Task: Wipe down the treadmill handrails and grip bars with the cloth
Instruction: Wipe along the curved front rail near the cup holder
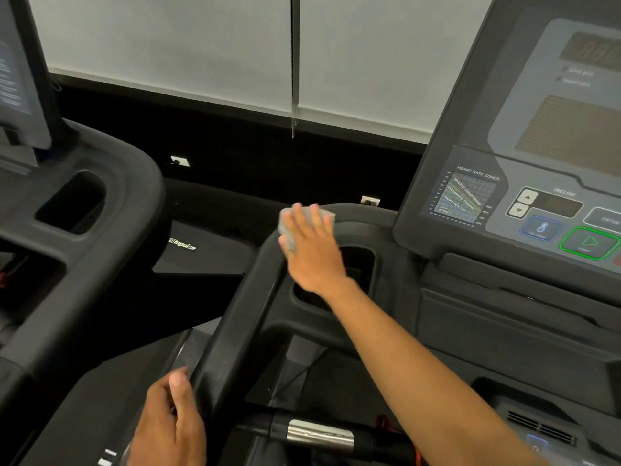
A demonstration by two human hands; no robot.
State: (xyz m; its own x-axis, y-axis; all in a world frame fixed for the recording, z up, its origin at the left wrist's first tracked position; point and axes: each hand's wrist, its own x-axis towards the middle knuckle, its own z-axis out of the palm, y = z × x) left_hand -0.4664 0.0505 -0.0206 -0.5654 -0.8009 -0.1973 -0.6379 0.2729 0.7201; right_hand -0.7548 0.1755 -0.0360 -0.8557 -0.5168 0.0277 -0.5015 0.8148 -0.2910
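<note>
The right hand point(311, 250) lies flat, fingers straight, pressing the grey cloth point(288, 228) onto the upper curve of the black handrail point(233, 331). The left hand point(168, 428) touches the handrail's lower section with its thumb; finger grip cannot be determined.

A person's right grip point(312, 250), a bare hand, and the bare right forearm point(420, 368), uncovered from the wrist down to the lower edge of the frame. The left grip point(168, 428), likewise a bare hand, shows only as far as the wrist, with one short, plain fingernail point(177, 381) in sight.
</note>
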